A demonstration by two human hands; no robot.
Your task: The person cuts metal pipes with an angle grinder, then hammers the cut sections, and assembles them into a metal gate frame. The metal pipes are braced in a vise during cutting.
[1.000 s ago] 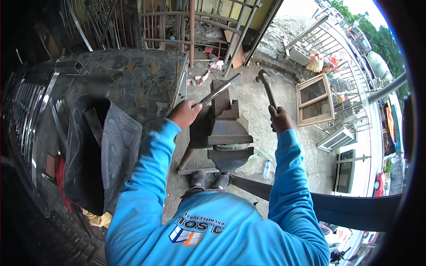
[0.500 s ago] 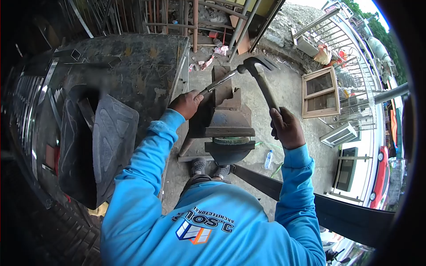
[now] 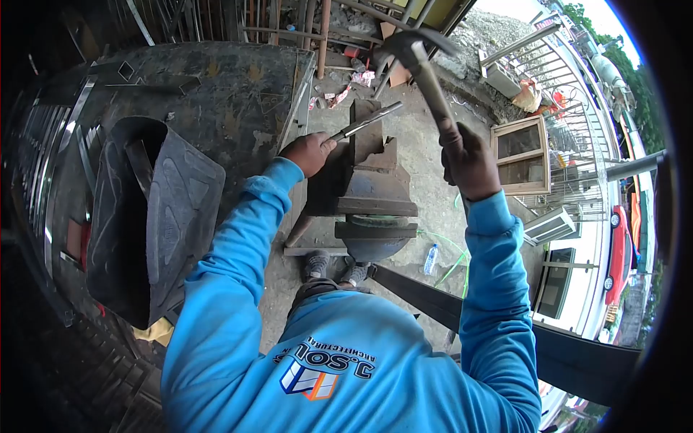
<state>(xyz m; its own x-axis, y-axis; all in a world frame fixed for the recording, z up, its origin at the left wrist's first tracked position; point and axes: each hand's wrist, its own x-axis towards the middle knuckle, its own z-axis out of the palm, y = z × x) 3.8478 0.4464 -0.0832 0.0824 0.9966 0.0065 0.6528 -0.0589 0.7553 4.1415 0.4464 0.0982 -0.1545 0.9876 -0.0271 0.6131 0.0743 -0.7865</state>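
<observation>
My left hand (image 3: 309, 154) is closed around one end of a thin metal rod (image 3: 372, 118). The rod slants up to the right across the top of a rusty metal block (image 3: 366, 137) on a bench vise (image 3: 375, 187). In my right hand (image 3: 471, 162) is a claw hammer (image 3: 431, 88), gripped by its handle. Its head is raised beyond the rod's far end, apart from it. The vise jaws lie between my arms, in front of my feet.
A dark metal-topped table (image 3: 216, 79) on the left bears a dark grey molded mat (image 3: 184, 209), folded over. A plastic bottle (image 3: 431, 260) is on the floor. A wood-framed window (image 3: 521, 155) leans at right. A dark bar (image 3: 577, 357) crosses the lower right.
My right hand has lifted the hammer up and away from the rod, where its head was at the far end. My left hand still grips the rod over the block.
</observation>
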